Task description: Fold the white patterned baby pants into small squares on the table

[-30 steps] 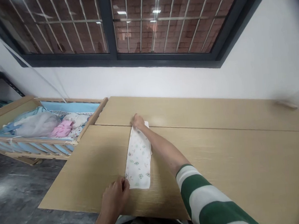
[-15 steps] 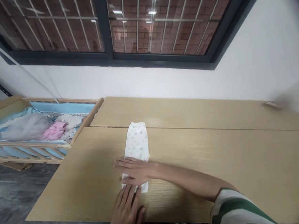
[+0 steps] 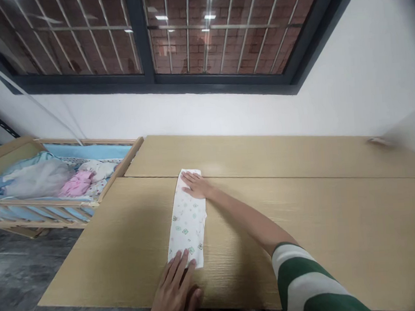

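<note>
A white cloth (image 3: 186, 223) with small green and brown prints lies flat in a long, narrow folded strip on the wooden table (image 3: 287, 225). What kind of garment or cloth it is, I cannot tell. My right hand (image 3: 196, 184) rests on its far end, palm down with the fingers stretched out. At the near end my left hand (image 3: 176, 288) lies with fingers spread, the fingertips touching the cloth's edge. Neither hand grips anything.
Left of the table stands a wooden crib (image 3: 100, 196) with blue lining. A pink cloth (image 3: 77, 183) and other bedding lie inside it. Behind is a white wall with a dark-framed, barred window (image 3: 148, 79). A seam runs along the tabletop.
My right hand has slid away from me along the cloth, from its near half to its far end. My left hand has stayed at the near edge.
</note>
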The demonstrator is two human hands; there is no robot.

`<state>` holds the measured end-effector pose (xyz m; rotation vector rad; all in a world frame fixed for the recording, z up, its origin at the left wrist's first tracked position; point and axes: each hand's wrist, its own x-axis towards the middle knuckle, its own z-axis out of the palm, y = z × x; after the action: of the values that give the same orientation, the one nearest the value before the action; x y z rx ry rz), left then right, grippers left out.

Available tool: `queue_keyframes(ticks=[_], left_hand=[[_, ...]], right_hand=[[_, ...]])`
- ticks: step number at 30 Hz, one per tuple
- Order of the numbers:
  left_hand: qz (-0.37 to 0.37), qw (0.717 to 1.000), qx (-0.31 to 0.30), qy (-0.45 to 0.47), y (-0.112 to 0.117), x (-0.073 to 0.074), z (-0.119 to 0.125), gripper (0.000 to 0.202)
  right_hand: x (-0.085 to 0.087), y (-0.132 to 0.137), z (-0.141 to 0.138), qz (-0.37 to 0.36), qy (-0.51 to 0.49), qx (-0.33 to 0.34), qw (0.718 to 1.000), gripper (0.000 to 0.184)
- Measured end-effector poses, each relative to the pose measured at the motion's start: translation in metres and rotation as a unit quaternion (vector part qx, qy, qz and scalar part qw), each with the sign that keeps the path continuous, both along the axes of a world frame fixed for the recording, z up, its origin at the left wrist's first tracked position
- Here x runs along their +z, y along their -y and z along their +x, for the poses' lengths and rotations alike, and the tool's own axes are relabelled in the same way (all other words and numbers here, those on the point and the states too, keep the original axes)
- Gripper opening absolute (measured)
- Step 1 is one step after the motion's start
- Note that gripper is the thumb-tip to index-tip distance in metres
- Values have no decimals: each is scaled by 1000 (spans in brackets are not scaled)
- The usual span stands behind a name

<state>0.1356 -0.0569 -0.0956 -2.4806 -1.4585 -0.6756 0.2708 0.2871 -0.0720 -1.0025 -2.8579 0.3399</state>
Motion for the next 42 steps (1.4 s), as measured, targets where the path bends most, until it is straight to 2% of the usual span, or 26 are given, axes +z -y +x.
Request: queue_keyframes(ticks=[3, 6, 9, 11, 13, 15, 17, 18, 21, 24, 26, 30, 32, 34, 37, 39, 42], left_hand=[[-19, 1000, -5, 1, 0, 4, -3, 53], [-58, 998, -14, 19, -3, 9, -11, 49], [-89, 994, -10, 59, -6, 13, -24, 40], [-98, 992, 1, 74, -4, 15, -30, 38], [-100, 992, -1, 71, 2, 14, -33, 44], [-91, 994, -20, 62, 12, 12, -32, 52], [-75, 995, -47, 53, 23, 10, -31, 50], [-67, 995, -60, 49, 27, 9, -30, 46], [-56, 991, -114, 49, 35, 11, -28, 39], [-65, 980, -169, 77, 36, 19, -25, 39], [-90, 974, -178, 111, 34, 25, -23, 39], [-143, 960, -131, 204, 26, 40, -21, 35], [-127, 957, -97, 244, 11, 49, -22, 26], [-87, 958, -59, 266, -15, 61, -24, 18], [-59, 962, -14, 268, -74, 74, -25, 16], [-82, 964, 19, 253, -122, 77, -23, 21], [-119, 964, 87, 220, -185, 71, -19, 20]], right_hand=[[7, -15, 3, 12, -4, -19, 1000, 63], [17, 2, 3, 26, -24, -22, 999, 62], [28, 61, 11, 27, -64, 29, 997, 56], [36, 117, 25, -22, -76, 83, 993, 47], [42, 175, 45, -70, -70, 122, 988, 45], [45, 226, 65, -68, -67, 138, 986, 52], [41, 266, 83, -45, -67, 128, 988, 66], [36, 281, 91, -27, -68, 120, 990, 66], [17, 314, 103, 32, -79, 87, 993, 45], [9, 331, 108, 32, -92, 57, 994, 37], [20, 333, 110, -9, -109, 34, 993, 36], [66, 317, 112, -136, -180, -17, 974, 29], [86, 298, 109, -174, -229, -33, 957, 23], [98, 272, 104, -175, -274, -37, 945, 20], [96, 218, 90, -148, -309, -58, 938, 21], [84, 175, 79, -125, -313, -91, 937, 22], [59, 114, 61, -109, -303, -148, 935, 19]])
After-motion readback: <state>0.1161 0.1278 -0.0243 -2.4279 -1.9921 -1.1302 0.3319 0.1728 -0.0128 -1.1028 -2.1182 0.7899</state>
